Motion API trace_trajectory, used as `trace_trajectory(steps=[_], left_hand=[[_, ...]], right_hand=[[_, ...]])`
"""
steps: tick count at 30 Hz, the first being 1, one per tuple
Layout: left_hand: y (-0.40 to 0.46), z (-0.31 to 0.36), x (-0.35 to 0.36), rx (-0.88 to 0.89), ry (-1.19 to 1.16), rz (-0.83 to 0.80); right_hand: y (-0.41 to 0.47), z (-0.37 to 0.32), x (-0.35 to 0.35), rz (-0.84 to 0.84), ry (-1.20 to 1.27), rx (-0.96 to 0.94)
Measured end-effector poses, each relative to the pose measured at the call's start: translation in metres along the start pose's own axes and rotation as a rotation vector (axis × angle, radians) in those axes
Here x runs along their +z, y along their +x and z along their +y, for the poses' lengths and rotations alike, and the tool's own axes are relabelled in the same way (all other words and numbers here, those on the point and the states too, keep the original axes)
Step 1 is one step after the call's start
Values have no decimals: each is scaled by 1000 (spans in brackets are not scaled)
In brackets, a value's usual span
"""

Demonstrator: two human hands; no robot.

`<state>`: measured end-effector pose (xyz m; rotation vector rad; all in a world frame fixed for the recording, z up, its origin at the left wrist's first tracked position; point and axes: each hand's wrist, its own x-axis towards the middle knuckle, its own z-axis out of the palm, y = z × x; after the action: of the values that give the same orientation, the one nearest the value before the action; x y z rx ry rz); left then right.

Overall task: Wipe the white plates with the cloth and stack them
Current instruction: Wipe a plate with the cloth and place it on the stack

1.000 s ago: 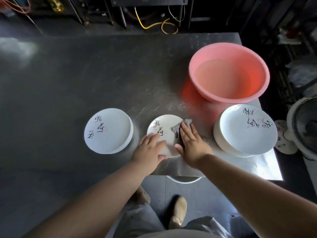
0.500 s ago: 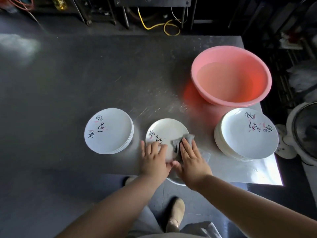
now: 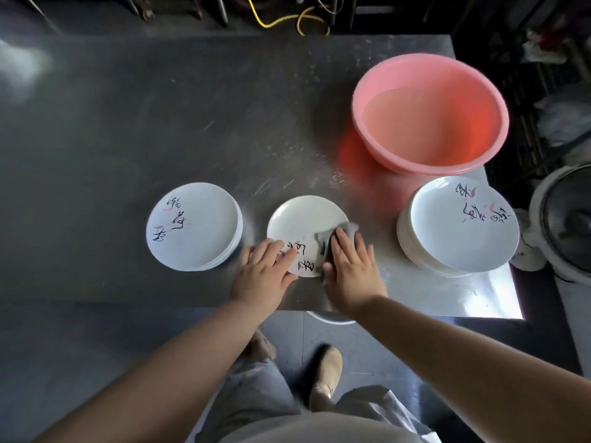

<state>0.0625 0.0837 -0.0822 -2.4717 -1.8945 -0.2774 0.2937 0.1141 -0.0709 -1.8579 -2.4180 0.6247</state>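
Fingers (image 3: 347, 243) of the right hand (image 3: 351, 273) press flat on the cloth (image 3: 339, 233). Left hand (image 3: 265, 273) fingers, straight too, have turned the plate (image 3: 303, 222); wiping continues.

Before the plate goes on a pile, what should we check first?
1. Cloth flat on the middle plate under the right hand: ok.
2. Left hand steadying the plate's near edge: ok.
3. Whole plate wiped clean: cannot tell.
4. Left stack sitting level, top free: ok.
5. Right stack out of the way: ok.
6. Pink basin clear of the hands: ok.
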Motion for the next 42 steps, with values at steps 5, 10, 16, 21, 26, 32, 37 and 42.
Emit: trace_trajectory(steps=[5,10,16,21,26,32,37,42], left_hand=[[3,13,-5,-78,-27,26],[8,29,-6,-183,-150,7],[12,2,0,-146,-231,80],[20,-7,-8,-117,-288,-42],[32,-10,-35,-110,-363,-153],[68,0,-76,-869,-777,-447],[108,-9,-99,-1451,-1352,-769],[125,-17,-106,-1609,-1668,-779]], right_hand=[[30,8,-18,-34,-9,2],[-29,-16,8,-113,-40,-13],[26,3,-22,-67,-43,-19],[-17,-16,-6,-22,35,-72],[-14,-9,-48,85,297,102],[32,-20,-102,147,639,740],[74,-17,-104,-27,500,770],[80,-10,-97,79,913,852]])
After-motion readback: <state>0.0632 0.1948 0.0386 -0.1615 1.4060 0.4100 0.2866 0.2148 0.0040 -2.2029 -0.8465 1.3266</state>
